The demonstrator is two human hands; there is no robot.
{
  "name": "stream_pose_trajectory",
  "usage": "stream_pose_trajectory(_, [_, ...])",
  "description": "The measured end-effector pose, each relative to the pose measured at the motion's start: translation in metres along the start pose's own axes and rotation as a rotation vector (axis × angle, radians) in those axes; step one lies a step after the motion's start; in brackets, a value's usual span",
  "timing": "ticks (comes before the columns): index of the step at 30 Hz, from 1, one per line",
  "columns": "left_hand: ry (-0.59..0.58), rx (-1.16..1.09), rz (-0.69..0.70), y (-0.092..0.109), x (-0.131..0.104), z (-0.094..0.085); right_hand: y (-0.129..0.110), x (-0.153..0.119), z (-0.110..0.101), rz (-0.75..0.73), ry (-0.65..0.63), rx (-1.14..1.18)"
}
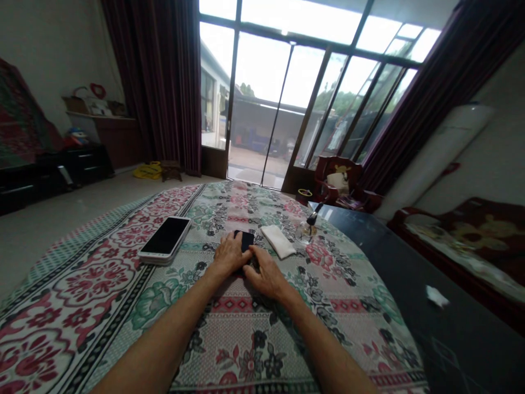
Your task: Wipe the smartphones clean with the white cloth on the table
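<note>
A dark, flat, phone-like slab (246, 239) with rounded corners lies on the patterned tablecloth, partly hidden by both hands. My left hand (228, 254) rests over its left side, fingers bent across it and closed on it. My right hand (266, 273) is at its near right edge, with the thumb and fingers curled in around that edge. The hands almost touch each other. Just right of them lies a folded white cloth (279, 242). To the left, a large white-framed phone (166, 238) with a black screen lies face up, seemingly stacked on something pale.
A small glass jar (308, 230) with a dark brush-like item (314, 213) stands at the back right. The floral tablecloth (246, 334) covers the rounded table. Beyond its right side are a dark glossy table (394, 284) and a crumpled white tissue (437, 296).
</note>
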State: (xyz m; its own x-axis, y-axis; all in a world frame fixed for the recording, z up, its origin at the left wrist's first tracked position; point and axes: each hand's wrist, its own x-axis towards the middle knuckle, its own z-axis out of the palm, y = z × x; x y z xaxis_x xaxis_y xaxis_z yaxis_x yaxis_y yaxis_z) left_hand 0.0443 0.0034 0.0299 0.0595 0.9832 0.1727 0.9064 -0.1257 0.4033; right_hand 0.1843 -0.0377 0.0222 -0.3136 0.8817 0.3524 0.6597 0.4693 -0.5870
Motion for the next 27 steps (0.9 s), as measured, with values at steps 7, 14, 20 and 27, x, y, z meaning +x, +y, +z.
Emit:
stream_pose_trajectory(7, [0.097,-0.310,-0.022,-0.029,0.002,0.000,0.001,-0.009,0.017,-0.019,0.073,-0.112])
stream_pose_trajectory(14, [0.119,-0.449,-0.061,-0.049,-0.007,0.001,-0.003,-0.014,0.023,-0.027,0.114,-0.180])
stream_pose_trajectory(20, [0.163,-0.430,-0.030,-0.047,-0.014,0.007,-0.003,-0.016,0.026,-0.025,0.153,-0.200])
stream_pose_trajectory(27, [0.163,-0.375,-0.034,-0.043,-0.018,0.006,-0.011,-0.018,0.020,0.014,0.120,-0.198])
